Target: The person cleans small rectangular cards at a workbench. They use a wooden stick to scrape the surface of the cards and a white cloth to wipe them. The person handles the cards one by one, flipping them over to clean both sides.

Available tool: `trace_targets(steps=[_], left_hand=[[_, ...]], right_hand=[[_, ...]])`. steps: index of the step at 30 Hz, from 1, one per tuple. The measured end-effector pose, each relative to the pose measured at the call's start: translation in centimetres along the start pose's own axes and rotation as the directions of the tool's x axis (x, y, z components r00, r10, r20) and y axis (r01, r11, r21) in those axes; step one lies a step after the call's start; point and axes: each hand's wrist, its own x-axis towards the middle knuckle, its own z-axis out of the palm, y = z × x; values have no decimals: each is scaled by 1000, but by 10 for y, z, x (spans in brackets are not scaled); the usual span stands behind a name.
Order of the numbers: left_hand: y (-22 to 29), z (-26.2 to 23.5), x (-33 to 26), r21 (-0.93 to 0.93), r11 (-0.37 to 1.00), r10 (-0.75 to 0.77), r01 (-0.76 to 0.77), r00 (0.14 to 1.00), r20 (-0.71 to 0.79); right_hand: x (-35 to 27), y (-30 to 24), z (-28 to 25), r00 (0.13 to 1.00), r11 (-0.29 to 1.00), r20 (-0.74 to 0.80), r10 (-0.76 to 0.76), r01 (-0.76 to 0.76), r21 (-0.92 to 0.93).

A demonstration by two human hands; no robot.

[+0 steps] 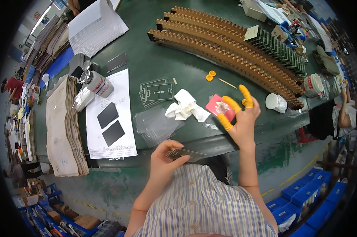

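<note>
Low over the table's near edge, my left hand [165, 158] pinches a thin dark plate [188, 154] between thumb and fingers. My right hand [244, 124] wears yellow finger cots on several fingers. Those fingers are spread, with thumb and forefinger at the edge of a pink-red tin [218, 106] or card with a pale picture; whether they touch it is unclear. Left of it lies a crumpled white cloth [185, 106]. Clear plastic sheets [156, 124] lie nearer the left hand. Behind them, dark plates with a white sports-pitch outline [159, 92] overlap on the green table.
Long brown slotted racks [222, 49] cross the far right, one part filled with upright dark plates [279, 49]. At left are a paper sheet with black cards [113, 133], a bottle [99, 85] and a stack of worn cloths [62, 126]. A white tub [312, 85] stands far right.
</note>
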Motion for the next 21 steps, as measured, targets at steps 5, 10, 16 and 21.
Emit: trace_targets(steps=[5, 10, 16, 21], left_hand=[[-6, 0, -7, -3, 999, 35, -35, 999, 37], [-7, -2, -11, -39, 996, 83, -81, 995, 51], [-2, -4, -10, -65, 987, 147, -148, 989, -19], [-4, -8, -6, -115, 988, 102, -107, 994, -49]], right_hand=[[-2, -2, 3, 999, 998, 12, -31, 31, -52], [-3, -1, 4, 999, 998, -2, -52, 52, -40], [-1, -1, 6, 999, 999, -29, -18, 16, -51], [-1, -1, 7, 1000, 997, 0, -6, 6, -79]])
